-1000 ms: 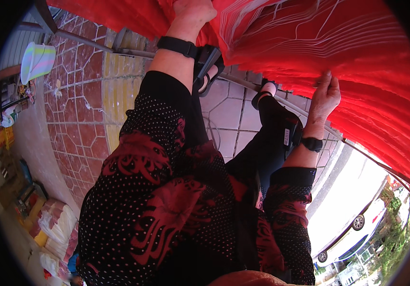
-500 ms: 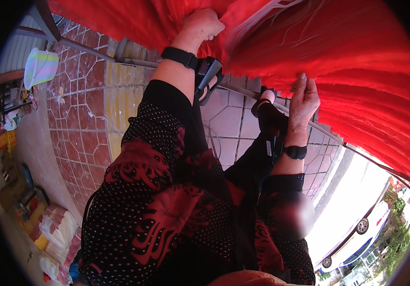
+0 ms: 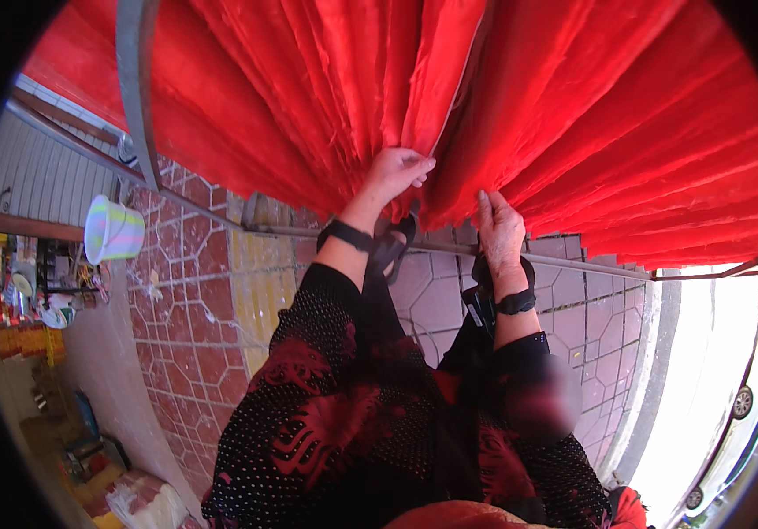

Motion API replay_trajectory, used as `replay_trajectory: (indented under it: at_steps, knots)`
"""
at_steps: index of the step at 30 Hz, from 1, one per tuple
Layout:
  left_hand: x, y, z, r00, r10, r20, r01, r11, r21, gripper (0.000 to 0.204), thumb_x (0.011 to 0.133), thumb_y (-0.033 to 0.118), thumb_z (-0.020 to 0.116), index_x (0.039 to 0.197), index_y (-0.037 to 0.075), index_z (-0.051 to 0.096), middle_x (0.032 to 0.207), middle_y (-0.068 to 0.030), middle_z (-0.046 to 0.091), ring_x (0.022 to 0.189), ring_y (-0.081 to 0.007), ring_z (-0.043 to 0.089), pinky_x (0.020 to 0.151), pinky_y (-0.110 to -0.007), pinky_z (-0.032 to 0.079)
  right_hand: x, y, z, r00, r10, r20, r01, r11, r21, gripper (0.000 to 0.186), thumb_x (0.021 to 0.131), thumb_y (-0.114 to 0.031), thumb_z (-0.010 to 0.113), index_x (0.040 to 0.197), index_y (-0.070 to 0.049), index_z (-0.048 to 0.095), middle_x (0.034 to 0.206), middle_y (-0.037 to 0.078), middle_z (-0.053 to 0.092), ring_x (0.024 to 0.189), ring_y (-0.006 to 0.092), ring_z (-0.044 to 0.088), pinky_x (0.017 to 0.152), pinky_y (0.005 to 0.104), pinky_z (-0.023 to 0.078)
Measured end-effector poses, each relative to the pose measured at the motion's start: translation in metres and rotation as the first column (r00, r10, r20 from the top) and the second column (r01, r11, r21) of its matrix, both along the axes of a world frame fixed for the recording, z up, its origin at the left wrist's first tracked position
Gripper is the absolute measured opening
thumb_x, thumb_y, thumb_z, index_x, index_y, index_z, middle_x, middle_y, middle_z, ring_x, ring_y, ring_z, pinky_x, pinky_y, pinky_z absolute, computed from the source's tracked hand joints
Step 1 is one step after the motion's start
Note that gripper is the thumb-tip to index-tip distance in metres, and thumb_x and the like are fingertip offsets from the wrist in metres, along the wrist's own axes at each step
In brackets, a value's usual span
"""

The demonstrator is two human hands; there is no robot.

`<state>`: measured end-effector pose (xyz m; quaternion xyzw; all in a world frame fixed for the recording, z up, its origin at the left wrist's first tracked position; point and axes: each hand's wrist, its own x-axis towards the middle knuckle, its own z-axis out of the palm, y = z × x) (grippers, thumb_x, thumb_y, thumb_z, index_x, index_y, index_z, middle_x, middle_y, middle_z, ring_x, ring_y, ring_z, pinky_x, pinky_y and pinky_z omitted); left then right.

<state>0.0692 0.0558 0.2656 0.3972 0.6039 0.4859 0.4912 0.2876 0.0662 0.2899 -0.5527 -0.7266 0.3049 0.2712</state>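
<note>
A wide stack of red cloth (image 3: 573, 106) spreads across the top of the view, its many layers hanging in folds with frayed edges. My left hand (image 3: 397, 173) pinches the edge of one layer near the middle, where a gap runs between the folds. A little lower and to the right, my right hand (image 3: 501, 227) has its thumb and fingers closed on another edge of the same cloth. Both wrists wear dark bands. The far ends of the layers lie beyond the view.
A metal rail (image 3: 564, 262) runs across below the cloth, joined to a curved grey post (image 3: 137, 88) at left. A striped bucket (image 3: 115, 229) stands on the tiled paving (image 3: 185, 309). Shop goods line the far left; a white car (image 3: 736, 441) is at right.
Both hands have come closer together: the left lower and to the right, the right lower and to the left. The cloth now hangs in straighter folds, and the view has shifted.
</note>
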Motion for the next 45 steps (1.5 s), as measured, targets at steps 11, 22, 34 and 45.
replay_trajectory:
  at_steps: [11, 22, 34, 45]
  knots:
    - [0.027, 0.018, 0.184, 0.586, 0.717, -0.379, -0.266, 0.611, 0.746, 0.030, 0.068, 0.015, 0.081, 0.072, 0.005, 0.053, 0.060, -0.0006, 0.051, 0.054, -0.0087, 0.048, 0.052, -0.025, 0.044, -0.004, 0.011, 0.019, 0.996, -0.002, 0.094, -0.006, 0.997, 0.076, 0.027, 0.089, -0.037, 0.052, 0.094, -0.014, 0.066, 0.081, 0.017, 0.065, 0.079, 0.0366, 0.063, 0.071, 0.0459, 0.050]
    - [0.047, 0.030, 0.286, -0.002, 0.931, -0.366, 0.259, 0.354, 0.899, 0.046, 0.060, 0.016, 0.081, 0.100, 0.015, 0.058, 0.086, -0.0033, 0.055, 0.082, -0.0212, 0.054, 0.069, -0.037, 0.042, -0.026, 0.026, 0.064, 0.991, 0.090, 0.102, -0.107, 0.978, 0.178, 0.028, 0.089, -0.037, 0.051, 0.103, -0.016, 0.063, 0.087, 0.016, 0.066, 0.086, 0.0339, 0.064, 0.076, 0.0447, 0.050]
    - [0.056, 0.040, 0.317, -0.136, 0.850, -0.509, 0.344, 0.523, 0.780, 0.036, 0.063, 0.025, 0.077, 0.095, 0.015, 0.065, 0.080, 0.0003, 0.055, 0.081, -0.0183, 0.050, 0.075, -0.039, 0.035, -0.029, 0.034, 0.179, 0.845, 0.258, -0.468, -0.038, 0.903, 0.428, 0.024, 0.088, -0.020, 0.059, 0.108, -0.007, 0.059, 0.090, 0.018, 0.065, 0.086, 0.0326, 0.065, 0.072, 0.0374, 0.051]
    - [0.053, 0.052, 0.331, -0.150, 0.819, -0.554, 0.340, 0.569, 0.749, 0.039, 0.070, 0.030, 0.073, 0.106, 0.019, 0.063, 0.067, -0.0017, 0.061, 0.069, -0.0191, 0.056, 0.067, -0.038, 0.034, -0.030, 0.086, 0.308, 0.907, 0.342, -0.246, -0.080, 0.713, 0.697, 0.029, 0.087, -0.024, 0.054, 0.111, -0.009, 0.058, 0.099, 0.018, 0.064, 0.096, 0.0350, 0.060, 0.082, 0.0434, 0.049]
